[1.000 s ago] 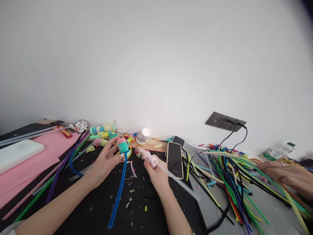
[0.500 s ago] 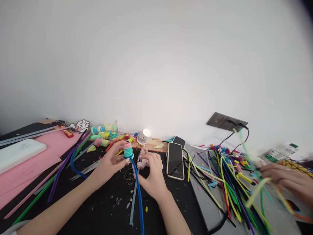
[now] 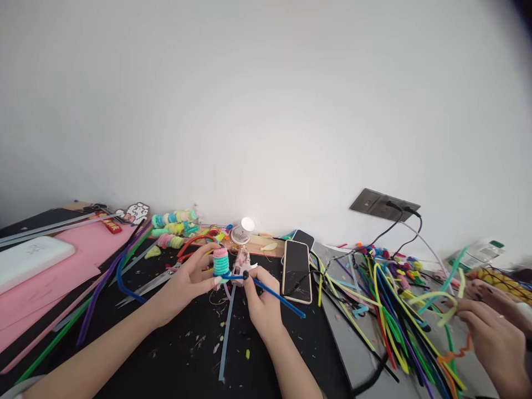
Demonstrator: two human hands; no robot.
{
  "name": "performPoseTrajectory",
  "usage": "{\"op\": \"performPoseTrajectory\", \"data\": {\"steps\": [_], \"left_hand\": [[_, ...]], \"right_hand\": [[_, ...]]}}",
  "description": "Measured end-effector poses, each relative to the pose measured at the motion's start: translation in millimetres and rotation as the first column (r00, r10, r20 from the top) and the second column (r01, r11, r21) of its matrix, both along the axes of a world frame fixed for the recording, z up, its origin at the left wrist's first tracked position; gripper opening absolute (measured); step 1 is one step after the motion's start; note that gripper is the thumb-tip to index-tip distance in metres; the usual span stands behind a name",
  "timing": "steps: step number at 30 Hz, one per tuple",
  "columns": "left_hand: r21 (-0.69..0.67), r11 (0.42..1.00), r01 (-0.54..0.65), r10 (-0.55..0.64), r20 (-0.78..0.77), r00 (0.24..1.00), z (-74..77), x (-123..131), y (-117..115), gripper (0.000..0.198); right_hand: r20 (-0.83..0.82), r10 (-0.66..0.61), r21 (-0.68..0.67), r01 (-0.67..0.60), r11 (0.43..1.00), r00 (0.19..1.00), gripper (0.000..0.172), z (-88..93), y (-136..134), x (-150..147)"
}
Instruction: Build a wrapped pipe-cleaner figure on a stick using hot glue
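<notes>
1. Holding a pink-and-teal chenille coil (image 3: 221, 261) upright in the left hand (image 3: 194, 280), with fingers curled around its far side and thumb set at its lower edge.
2. Pinching a blue chenille stem (image 3: 283, 301) between thumb and forefinger of the right hand (image 3: 262, 296), in a narrow grip.
3. Keeping the stem drawn sideways from the coil's base to the right fingertips, with its free end slanting past the right hand to near the phone (image 3: 296, 271).
4. Showing the coil low in view, above the black work mat (image 3: 178, 360), just beside a pale pink glue gun (image 3: 243, 257).
5. Showing also a translucent glue stick (image 3: 226, 344), stretched from the glue gun across the mat toward the near side, among small scraps.
6. Having scissors (image 3: 143, 290) near the left hand, partly hidden by it, and several wound chenille pieces (image 3: 174, 218) farther back.
7. Seeing a white paper cup (image 3: 243, 230) behind the glue gun, near the wall.
8. Seeing, at far right, a co-worker's hands (image 3: 492, 332) amid pale green and orange stems, beside a loose heap of colored chenille stems (image 3: 399, 327) on the gray surface (image 3: 344, 332).
</notes>
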State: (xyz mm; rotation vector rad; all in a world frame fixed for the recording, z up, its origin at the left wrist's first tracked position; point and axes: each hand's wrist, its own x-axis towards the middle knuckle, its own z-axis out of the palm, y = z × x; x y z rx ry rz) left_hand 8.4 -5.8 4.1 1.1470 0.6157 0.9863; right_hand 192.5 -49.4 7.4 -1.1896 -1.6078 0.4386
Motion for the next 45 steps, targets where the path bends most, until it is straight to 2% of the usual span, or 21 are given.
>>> {"op": "performPoseTrajectory", "data": {"steps": [5, 10, 25, 33, 45], "left_hand": [[-0.147, 0.989, 0.032, -0.028, 0.031, 0.999, 7.2, 0, -5, 0.064], [-0.200, 0.977, 0.077, -0.068, 0.051, 0.996, 9.0, -2, -7, 0.065], [-0.228, 0.958, 0.172, -0.133, 0.176, 0.975, 7.1, -4, -8, 0.070], [-0.240, 0.951, 0.194, -0.148, 0.196, 0.969, 11.5, -4, -11, 0.064], [-0.248, 0.952, 0.179, -0.130, 0.200, 0.971, 13.7, -3, -12, 0.065]], "right_hand": [[-0.116, 0.001, -0.093, -0.012, 0.996, 0.993, 0.029, -2.5, 3, 1], [-0.180, 0.025, -0.130, -0.049, 0.990, 0.983, 0.029, -2.1, 5, 0], [-0.329, 0.078, -0.234, -0.161, 0.959, 0.941, 0.030, -6.9, 6, -6], [-0.516, 0.125, -0.301, -0.316, 0.900, 0.847, 0.038, -10.8, 9, -11], [-0.563, 0.173, -0.299, -0.395, 0.869, 0.808, 0.044, -16.0, 8, -16]]}}
